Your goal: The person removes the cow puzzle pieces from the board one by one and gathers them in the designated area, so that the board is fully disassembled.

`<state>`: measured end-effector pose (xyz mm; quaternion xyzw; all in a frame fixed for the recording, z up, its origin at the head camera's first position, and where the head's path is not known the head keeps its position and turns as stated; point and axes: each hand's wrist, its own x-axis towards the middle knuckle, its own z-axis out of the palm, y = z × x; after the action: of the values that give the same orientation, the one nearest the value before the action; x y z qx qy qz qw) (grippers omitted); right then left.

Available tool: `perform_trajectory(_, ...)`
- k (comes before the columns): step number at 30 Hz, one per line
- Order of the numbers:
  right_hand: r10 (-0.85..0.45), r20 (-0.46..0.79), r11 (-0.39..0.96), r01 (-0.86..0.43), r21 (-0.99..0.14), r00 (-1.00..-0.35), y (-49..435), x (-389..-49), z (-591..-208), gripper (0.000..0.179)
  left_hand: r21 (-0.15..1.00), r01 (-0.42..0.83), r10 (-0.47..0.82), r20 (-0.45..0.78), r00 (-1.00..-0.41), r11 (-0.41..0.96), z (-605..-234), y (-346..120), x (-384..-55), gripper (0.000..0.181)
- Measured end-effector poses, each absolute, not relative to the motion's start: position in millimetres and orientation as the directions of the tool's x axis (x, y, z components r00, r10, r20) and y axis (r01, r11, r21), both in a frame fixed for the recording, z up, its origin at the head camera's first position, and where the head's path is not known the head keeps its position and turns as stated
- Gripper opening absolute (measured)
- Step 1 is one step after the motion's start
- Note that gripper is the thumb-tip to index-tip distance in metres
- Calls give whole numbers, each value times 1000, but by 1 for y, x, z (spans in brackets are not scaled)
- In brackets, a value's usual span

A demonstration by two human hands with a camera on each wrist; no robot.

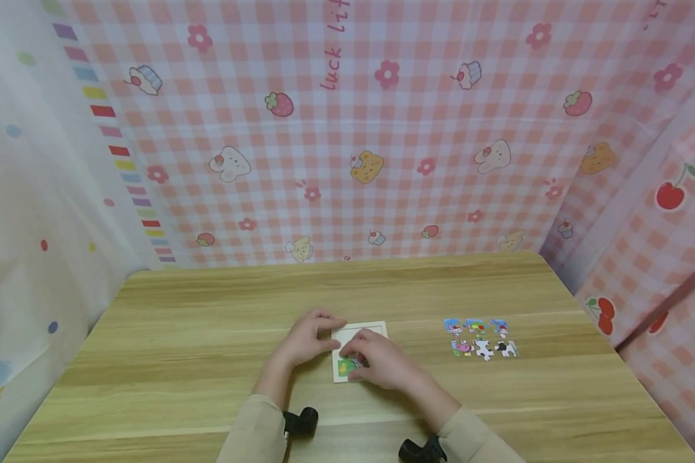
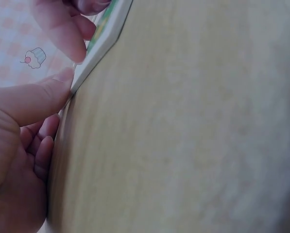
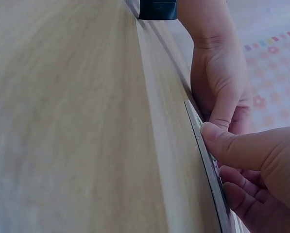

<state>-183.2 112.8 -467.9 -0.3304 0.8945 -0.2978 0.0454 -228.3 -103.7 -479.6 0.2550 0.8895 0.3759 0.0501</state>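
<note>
A small white-framed jigsaw puzzle tray (image 1: pixel 366 324) lies on the table in front of me. At its lower left, green and yellow printed pieces (image 1: pixel 344 367) fill part of it. My left hand (image 1: pixel 305 339) holds the tray at its left side, thumb on the edge and index finger reaching the top corner. Over the lower right of the tray, my right hand (image 1: pixel 382 361) curls with thumb and fingertips close together on a puzzle piece (image 1: pixel 359 362), mostly hidden beneath them. In the right wrist view the right thumb (image 3: pixel 232 148) lies along the tray's edge.
Several loose jigsaw pieces (image 1: pixel 483 349) lie in two rows to the right of the tray. The wooden table (image 1: pixel 208 360) runs back to a pink checked cloth (image 1: pixel 336 193), with cloths hanging at both sides. Black wrist cameras (image 1: pixel 301 422) sit on both forearms.
</note>
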Motion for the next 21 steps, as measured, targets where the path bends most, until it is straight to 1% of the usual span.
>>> perform_trajectory(14,-572,79,654,-513,-556,-816,106,-184,-467,34,702,410,483,107,-869,582,-479,-104,-228,41)
perform_trajectory(21,-548,77,675,-495,-548,-833,103,-182,-464,30,698,414,482,111,-869,585,-479,-103,-227,40)
